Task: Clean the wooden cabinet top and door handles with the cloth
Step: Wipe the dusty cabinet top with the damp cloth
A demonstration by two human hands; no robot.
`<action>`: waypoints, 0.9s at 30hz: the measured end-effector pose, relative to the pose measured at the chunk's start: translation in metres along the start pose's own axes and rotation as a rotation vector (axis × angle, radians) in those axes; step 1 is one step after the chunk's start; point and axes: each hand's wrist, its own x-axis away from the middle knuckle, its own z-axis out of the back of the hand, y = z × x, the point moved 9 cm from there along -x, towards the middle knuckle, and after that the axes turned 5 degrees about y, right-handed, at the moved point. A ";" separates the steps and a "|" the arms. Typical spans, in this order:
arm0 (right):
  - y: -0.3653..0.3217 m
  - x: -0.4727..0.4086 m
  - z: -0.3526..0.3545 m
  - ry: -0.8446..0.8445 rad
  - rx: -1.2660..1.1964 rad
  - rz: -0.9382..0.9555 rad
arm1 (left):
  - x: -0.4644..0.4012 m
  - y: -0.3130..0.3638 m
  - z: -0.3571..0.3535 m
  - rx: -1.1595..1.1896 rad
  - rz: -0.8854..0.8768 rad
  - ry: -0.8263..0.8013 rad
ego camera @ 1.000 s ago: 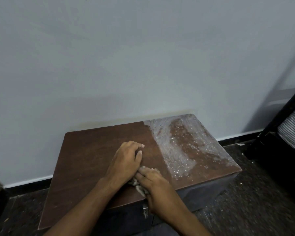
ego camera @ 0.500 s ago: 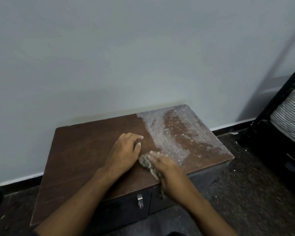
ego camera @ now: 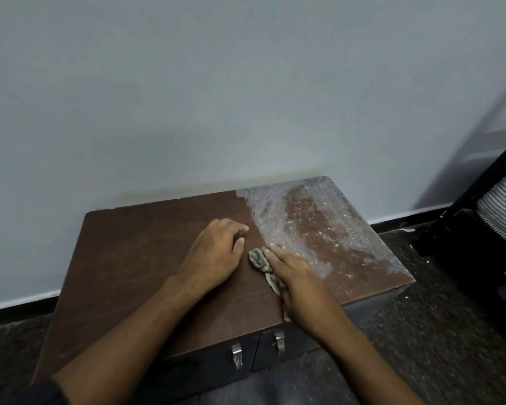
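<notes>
Wiping is heading toward the dusty right side of the cabinet top

The right hand (ego camera: 298, 276) is pressing the cloth (ego camera: 259, 258) flat under straight fingers, and compared with a second ago it's pushing further back from the front edge, now sitting right at the line where the clean dark wood meets the grey dusty patch (ego camera: 313, 223) by the right rear corner. The left hand (ego camera: 216, 252) is staying put, resting loosely curled on the cabinet top (ego camera: 135, 258), holding nothing, just bracing. So I'd say the left half looks done and the right half is next. The two door handles (ego camera: 236, 355) on the front are looking untouched so far.
</notes>
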 end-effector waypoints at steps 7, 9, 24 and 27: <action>0.016 -0.099 -0.034 -0.019 -0.037 -0.015 | -0.036 -0.011 -0.006 -0.050 -0.025 0.028; 0.017 -0.118 -0.038 -0.017 -0.038 -0.011 | -0.044 -0.015 -0.006 -0.052 -0.029 0.031; 0.011 -0.195 -0.036 -0.047 0.049 0.083 | -0.089 -0.045 0.001 -0.027 0.035 0.028; 0.002 -0.172 -0.035 -0.076 0.017 0.195 | -0.089 -0.048 0.005 -0.036 0.031 0.022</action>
